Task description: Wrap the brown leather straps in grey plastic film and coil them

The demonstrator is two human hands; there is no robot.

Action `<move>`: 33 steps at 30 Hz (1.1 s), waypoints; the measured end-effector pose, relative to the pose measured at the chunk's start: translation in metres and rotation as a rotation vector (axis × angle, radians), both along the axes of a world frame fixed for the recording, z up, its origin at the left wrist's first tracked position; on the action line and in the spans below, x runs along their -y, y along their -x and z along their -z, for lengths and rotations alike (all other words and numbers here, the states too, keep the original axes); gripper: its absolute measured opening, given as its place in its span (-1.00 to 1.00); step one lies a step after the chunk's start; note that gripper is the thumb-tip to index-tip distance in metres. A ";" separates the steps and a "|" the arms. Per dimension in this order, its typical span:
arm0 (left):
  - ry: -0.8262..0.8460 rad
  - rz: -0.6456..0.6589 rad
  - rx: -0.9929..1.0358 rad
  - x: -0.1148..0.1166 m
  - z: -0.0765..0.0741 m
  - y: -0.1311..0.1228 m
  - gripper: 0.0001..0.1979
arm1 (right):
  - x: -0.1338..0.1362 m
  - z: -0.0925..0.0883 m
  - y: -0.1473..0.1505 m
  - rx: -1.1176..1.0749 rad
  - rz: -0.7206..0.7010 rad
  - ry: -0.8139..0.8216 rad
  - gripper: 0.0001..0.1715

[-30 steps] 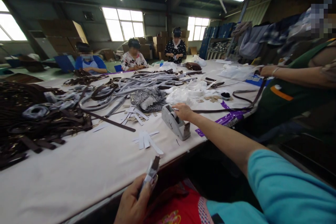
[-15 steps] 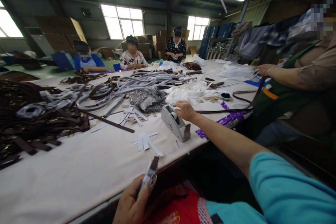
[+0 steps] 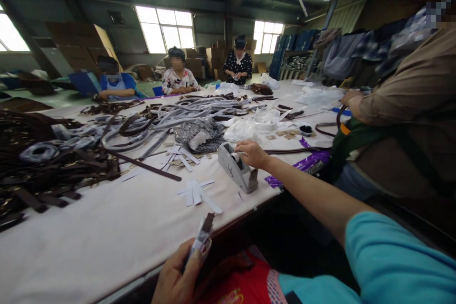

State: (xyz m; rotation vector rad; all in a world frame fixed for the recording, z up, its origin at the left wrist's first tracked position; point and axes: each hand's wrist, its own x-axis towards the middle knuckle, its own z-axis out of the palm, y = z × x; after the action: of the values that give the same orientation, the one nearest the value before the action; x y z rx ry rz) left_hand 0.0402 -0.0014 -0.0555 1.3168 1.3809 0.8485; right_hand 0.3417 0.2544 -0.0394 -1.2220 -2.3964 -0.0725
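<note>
Near the table's front edge, my left hand (image 3: 180, 270) is closed around the end of a brown leather strap (image 3: 207, 222) with a pale wrapping on it. Part of the strap is hidden by my fingers. My right hand (image 3: 253, 154) reaches forward to a grey tape dispenser (image 3: 237, 173), fingers pinched at the tape roll (image 3: 235, 156) in its top. How much tape is between the fingertips cannot be made out. White paper strips (image 3: 194, 193) lie left of the dispenser, and a longer brown strap (image 3: 149, 167) rests farther left.
Brown belts (image 3: 53, 166) are heaped at left, with wrapped straps (image 3: 192, 111) mid-table. Behind the dispenser are a speckled bag (image 3: 199, 134) and white plastic (image 3: 252, 126). A co-worker (image 3: 399, 104) stands close at right; several people sit or stand across the table.
My hands have barely moved; the right one stays at the tape roll. The co-worker at right has leaned in toward the table, with the arm lower.
</note>
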 end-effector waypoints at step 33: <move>0.015 0.054 0.002 0.007 0.001 0.005 -0.43 | 0.075 -0.021 -0.014 0.418 0.001 -0.181 -0.75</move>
State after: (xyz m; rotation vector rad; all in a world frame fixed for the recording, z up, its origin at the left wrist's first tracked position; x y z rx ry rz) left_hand 0.0350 -0.0087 -0.0561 1.3358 1.3419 0.8007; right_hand 0.3557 0.1791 -0.0182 -1.2164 -2.6639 -0.5846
